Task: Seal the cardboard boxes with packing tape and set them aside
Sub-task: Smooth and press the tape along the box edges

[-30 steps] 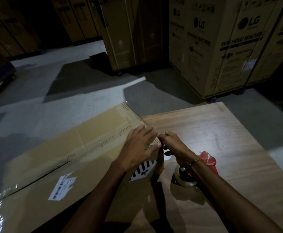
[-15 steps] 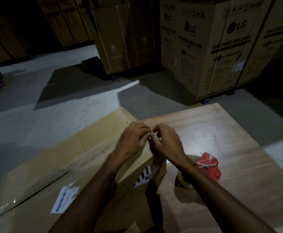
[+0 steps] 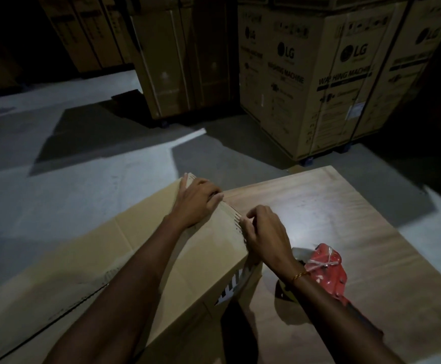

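Observation:
A long brown cardboard box [image 3: 88,261] lies across the left of the wooden table [image 3: 345,214], its top seam running toward the lower left. My left hand [image 3: 197,203] lies over the box's far right edge with fingers curled over the rim. Just nearer along that same edge, my right hand [image 3: 265,235] presses with its fingertips against the box's side. A red tape dispenser [image 3: 328,271] with a tape roll lies on the table behind my right wrist, held by neither hand.
Big LG washing machine cartons [image 3: 327,77] stand on the floor beyond the table at the right. Another tall carton [image 3: 180,61] stands at centre back. Grey concrete floor [image 3: 83,179] lies to the left and ahead.
My left hand slid farther along the box's edge toward its far corner, and my right hand followed along the edge; the two hands have moved apart.

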`<state>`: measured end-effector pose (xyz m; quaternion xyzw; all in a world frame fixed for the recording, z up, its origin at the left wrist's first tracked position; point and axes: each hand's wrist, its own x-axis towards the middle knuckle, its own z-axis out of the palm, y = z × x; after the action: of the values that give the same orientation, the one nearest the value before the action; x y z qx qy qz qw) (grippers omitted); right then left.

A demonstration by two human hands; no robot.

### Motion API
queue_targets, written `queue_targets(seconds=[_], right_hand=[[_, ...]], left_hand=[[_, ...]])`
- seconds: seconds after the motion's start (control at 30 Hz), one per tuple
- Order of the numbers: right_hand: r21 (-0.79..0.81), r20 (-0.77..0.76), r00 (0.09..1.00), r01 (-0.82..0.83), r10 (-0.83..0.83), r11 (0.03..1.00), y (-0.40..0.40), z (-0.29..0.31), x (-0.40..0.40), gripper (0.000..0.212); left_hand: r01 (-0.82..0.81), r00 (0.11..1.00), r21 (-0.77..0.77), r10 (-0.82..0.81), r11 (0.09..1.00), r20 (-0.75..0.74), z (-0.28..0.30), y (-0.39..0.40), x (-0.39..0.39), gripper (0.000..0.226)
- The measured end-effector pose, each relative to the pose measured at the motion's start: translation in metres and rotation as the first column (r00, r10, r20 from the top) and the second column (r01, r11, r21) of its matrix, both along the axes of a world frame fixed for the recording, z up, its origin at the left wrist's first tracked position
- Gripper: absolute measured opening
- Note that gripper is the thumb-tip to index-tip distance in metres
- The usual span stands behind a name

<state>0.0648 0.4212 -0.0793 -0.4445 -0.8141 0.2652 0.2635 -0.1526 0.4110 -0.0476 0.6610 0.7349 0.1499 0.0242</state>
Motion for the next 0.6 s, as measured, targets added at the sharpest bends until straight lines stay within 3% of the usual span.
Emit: queue_targets(seconds=[0.47,0.6], right_hand=[[-0.022,-0.016,1.000,0.005,-0.005,1.000,0.003,-0.007,-0.001,0.018],[-0.129,-0.026,0.994,-0.112,0.109,0.985,0.007,-0.001,-0.002,0.014]], left_hand=[[-0.331,0.944,-0.042,0.330,0.943,-0.017,0.002,0.031,-0.037,0.046],[-0.380,0.925,-0.059,0.380,0.923,-0.003,-0.003,0.032,-0.050,0.045]])
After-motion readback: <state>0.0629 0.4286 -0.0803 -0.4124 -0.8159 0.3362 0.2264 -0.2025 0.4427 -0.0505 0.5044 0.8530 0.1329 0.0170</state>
